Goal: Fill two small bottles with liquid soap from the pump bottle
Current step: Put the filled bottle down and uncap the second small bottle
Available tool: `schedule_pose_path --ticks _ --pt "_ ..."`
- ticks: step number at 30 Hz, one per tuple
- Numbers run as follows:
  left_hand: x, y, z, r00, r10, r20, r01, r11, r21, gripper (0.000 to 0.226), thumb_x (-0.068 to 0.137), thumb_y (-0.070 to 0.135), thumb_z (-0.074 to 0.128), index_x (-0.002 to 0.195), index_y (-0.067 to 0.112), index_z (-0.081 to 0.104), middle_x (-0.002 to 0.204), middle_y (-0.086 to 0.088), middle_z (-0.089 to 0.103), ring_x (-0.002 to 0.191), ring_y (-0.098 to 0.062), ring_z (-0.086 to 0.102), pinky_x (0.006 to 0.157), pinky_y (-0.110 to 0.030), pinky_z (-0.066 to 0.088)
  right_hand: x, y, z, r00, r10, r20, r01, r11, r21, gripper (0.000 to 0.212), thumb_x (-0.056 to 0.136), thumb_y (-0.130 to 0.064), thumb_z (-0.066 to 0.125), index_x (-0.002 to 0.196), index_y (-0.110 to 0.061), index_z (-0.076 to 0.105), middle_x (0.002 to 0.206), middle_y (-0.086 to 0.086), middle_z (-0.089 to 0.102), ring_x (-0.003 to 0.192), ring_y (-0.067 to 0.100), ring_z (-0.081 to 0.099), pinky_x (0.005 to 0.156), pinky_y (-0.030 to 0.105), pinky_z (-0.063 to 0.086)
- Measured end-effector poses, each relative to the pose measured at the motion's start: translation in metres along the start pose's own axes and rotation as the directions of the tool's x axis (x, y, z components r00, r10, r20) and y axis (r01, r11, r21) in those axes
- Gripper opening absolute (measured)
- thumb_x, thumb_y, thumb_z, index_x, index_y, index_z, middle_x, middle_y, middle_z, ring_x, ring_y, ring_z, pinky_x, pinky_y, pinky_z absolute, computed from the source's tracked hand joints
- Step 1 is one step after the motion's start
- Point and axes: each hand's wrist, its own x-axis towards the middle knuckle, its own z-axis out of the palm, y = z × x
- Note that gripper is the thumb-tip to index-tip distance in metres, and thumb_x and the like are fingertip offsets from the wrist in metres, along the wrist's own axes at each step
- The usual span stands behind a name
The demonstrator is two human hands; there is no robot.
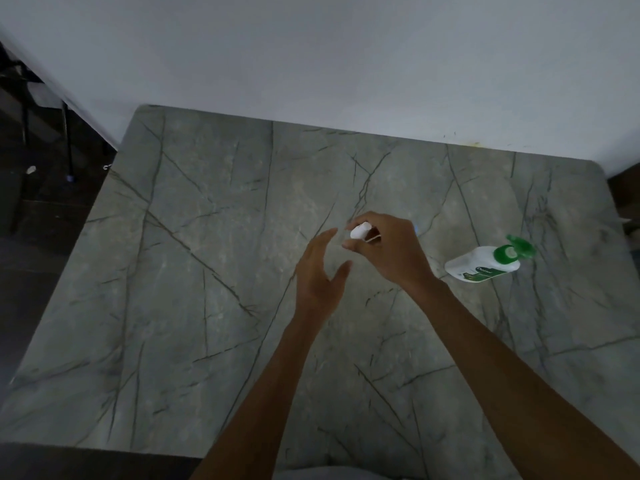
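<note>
My right hand [388,251] holds a small bottle [360,232] with a white cap above the middle of the grey marble table [207,271]; most of the bottle is hidden by my fingers. My left hand [320,275] hovers just left of it, fingers straight and spread, holding nothing. The white pump bottle [483,265] with a green pump head [516,249] stands on the table to the right of my right hand. A faint bluish spot shows behind my right hand; I cannot tell what it is.
A white wall [346,64] runs along the table's far edge. Dark floor and thin chair legs [67,140] lie off the table's left side.
</note>
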Motion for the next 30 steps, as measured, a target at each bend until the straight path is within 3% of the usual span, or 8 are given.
schedule_pose_path --ticks 4,8,13,18,22,26,28,30 --pt "-0.006 0.019 0.005 0.990 0.141 -0.020 -0.141 0.990 0.024 0.050 0.083 0.028 0.079 0.128 0.018 0.061 0.124 0.006 0.066 0.109 -0.001 0.060 0.095 -0.024 0.052 -0.026 -0.017 -0.030 1.000 -0.004 0.003 0.004 1.000 -0.013 0.030 0.074 -0.040 0.078 0.094 -0.019 0.070 0.081 -0.010 0.069 0.073 0.001 0.064 0.065 0.017 0.051" --pt "-0.021 0.037 0.010 0.971 0.238 -0.027 -0.236 0.970 0.055 0.047 0.079 0.030 0.082 0.119 0.015 0.065 0.110 0.008 0.067 0.095 0.004 0.057 0.084 -0.006 0.044 -0.047 -0.024 -0.060 0.997 -0.019 -0.072 0.021 1.000 0.018 0.031 0.079 -0.043 0.073 0.097 -0.018 0.068 0.086 -0.010 0.068 0.076 0.001 0.064 0.063 0.016 0.053" --pt "-0.046 0.068 0.012 0.941 0.337 -0.034 -0.334 0.941 0.058 0.046 0.079 0.045 0.073 0.114 0.015 0.065 0.103 0.014 0.064 0.092 0.006 0.056 0.082 -0.002 0.043 -0.065 -0.036 -0.100 0.993 -0.067 -0.092 0.058 0.994 -0.097 0.028 0.081 -0.042 0.072 0.088 -0.016 0.070 0.074 -0.011 0.067 0.065 -0.002 0.062 0.060 0.010 0.049" --pt "-0.064 0.101 0.013 0.945 0.323 -0.049 -0.324 0.946 -0.019 0.050 0.080 0.051 0.067 0.117 0.017 0.066 0.102 0.021 0.063 0.092 0.004 0.065 0.082 -0.006 0.050 -0.072 -0.044 -0.133 0.977 -0.209 -0.029 0.204 0.971 -0.128 0.025 0.084 -0.039 0.069 0.088 -0.015 0.071 0.074 -0.009 0.068 0.065 -0.003 0.061 0.062 0.008 0.047" --pt "-0.072 0.110 0.013 0.939 0.343 -0.007 -0.343 0.938 -0.048 0.050 0.082 0.046 0.070 0.120 0.014 0.066 0.106 0.014 0.070 0.096 0.003 0.068 0.084 -0.009 0.052 -0.079 -0.045 -0.151 0.940 -0.334 0.069 0.338 0.939 -0.060 0.018 0.084 -0.025 0.071 0.095 -0.010 0.072 0.085 -0.003 0.072 0.074 0.006 0.067 0.068 0.021 0.055" --pt "-0.079 0.111 0.016 0.928 0.373 0.002 -0.373 0.926 -0.054 0.048 0.079 0.030 0.081 0.120 0.009 0.067 0.110 0.002 0.073 0.098 -0.001 0.069 0.086 -0.013 0.052 -0.076 -0.042 -0.180 0.886 -0.318 0.337 0.311 0.947 0.076 0.032 0.077 -0.007 0.077 0.106 -0.016 0.067 0.103 -0.008 0.068 0.094 -0.002 0.063 0.079 0.008 0.048" --pt "-0.081 0.112 0.019 0.932 0.363 -0.004 -0.362 0.931 -0.035 0.049 0.078 0.030 0.082 0.120 0.008 0.067 0.113 0.001 0.073 0.099 -0.004 0.069 0.087 -0.015 0.053 -0.073 -0.041 -0.190 0.876 -0.267 0.403 0.258 0.963 0.077 0.050 0.071 -0.026 0.082 0.116 -0.022 0.062 0.110 -0.010 0.064 0.099 0.000 0.061 0.080 0.011 0.050" --pt "-0.083 0.114 0.022 0.935 0.353 -0.019 -0.353 0.935 -0.024 0.050 0.079 0.034 0.080 0.121 0.010 0.067 0.114 0.002 0.072 0.100 -0.005 0.068 0.087 -0.018 0.055 -0.073 -0.041 -0.189 0.896 -0.232 0.378 0.272 0.961 -0.055 0.062 0.061 -0.055 0.078 0.115 -0.029 0.062 0.103 -0.012 0.063 0.087 0.001 0.062 0.070 0.017 0.054"
